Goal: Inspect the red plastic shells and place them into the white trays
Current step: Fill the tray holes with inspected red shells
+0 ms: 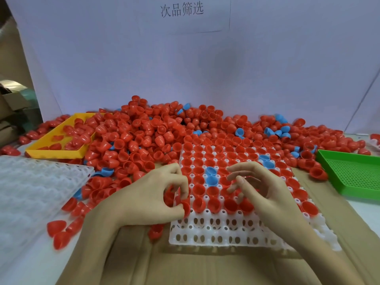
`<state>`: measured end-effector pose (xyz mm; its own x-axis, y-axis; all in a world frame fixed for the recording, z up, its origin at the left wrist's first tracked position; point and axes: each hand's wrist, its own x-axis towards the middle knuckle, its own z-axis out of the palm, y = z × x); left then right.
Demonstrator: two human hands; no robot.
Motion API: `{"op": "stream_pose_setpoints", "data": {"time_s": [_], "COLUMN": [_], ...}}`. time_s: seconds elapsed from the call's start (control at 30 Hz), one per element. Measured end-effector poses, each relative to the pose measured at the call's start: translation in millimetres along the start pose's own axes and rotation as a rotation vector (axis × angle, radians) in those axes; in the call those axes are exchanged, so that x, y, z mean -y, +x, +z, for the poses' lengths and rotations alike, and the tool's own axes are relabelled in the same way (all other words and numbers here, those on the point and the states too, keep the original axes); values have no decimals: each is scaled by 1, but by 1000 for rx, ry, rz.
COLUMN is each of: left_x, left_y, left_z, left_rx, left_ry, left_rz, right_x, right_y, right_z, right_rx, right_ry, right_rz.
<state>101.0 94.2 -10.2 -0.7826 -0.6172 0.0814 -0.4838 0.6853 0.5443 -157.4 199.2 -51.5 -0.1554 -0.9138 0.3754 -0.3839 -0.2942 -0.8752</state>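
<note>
**Head view: a shell pinched at the tray's left edge, two front rows unfilled**

The left hand (158,194) pinches a red shell (186,206) between thumb and curled fingers, right at the left edge of the white tray (216,237). The right hand (259,188) hovers over the tray's middle, fingers loosely bent and holding nothing that shows (its fingertips are blurred). Most sockets farther back carry red shells; a couple of blue shells (211,175) sit among them. The loose pile of shells (144,132) lies behind and to the left, spilling into a yellow tray (55,153). A green tray (349,175) stands to the right, and a second white tray (37,182) to the left.

Risks, as I judge them: the pinched shell could tip on a socket rim and land crooked, or the hovering right hand could brush seated shells loose. Blue shells left in place would spoil the sort.
</note>
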Motion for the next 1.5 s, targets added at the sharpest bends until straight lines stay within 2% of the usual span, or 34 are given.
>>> {"op": "stream_pose_setpoints", "data": {"time_s": [0.2,0.4,0.7,0.77,0.83,0.9,0.93,1.0,1.13,1.3,1.37,1.5], "left_x": [-2,-3,7,12,22,38,47,62,77,80,80,78], "left_y": [-3,-4,-7,-6,0,8,12,18,25,32,33,33], "left_z": [5,7,-5,-8,-9,-6,-3,5,19,24,24,22], "left_rx": [195,235,223,120,-145,-439,-522,-525,-395,-323,-294,-339], "left_ry": [-1,47,-50,-121,-159,-25,81,208,272,370,371,293], "left_rz": [-81,-104,3,28,10,-36,-88,-179,-218,-311,-293,-112], "right_x": [-1,1,4,4,4,3,3,3,1,-2,-2,-5], "right_y": [0,0,0,0,1,1,1,1,1,2,3,3], "right_z": [-2,-2,-3,-4,-4,-4,-4,-5,-7,-8,-8,-8], "right_rx": [-14,-15,-32,-34,-42,-55,-59,-65,-79,-92,-96,-91], "right_ry": [-21,-32,-30,-30,-28,-31,-36,-50,-83,-102,-115,-128], "right_rz": [-3,9,12,12,11,9,8,10,16,19,22,32]}}
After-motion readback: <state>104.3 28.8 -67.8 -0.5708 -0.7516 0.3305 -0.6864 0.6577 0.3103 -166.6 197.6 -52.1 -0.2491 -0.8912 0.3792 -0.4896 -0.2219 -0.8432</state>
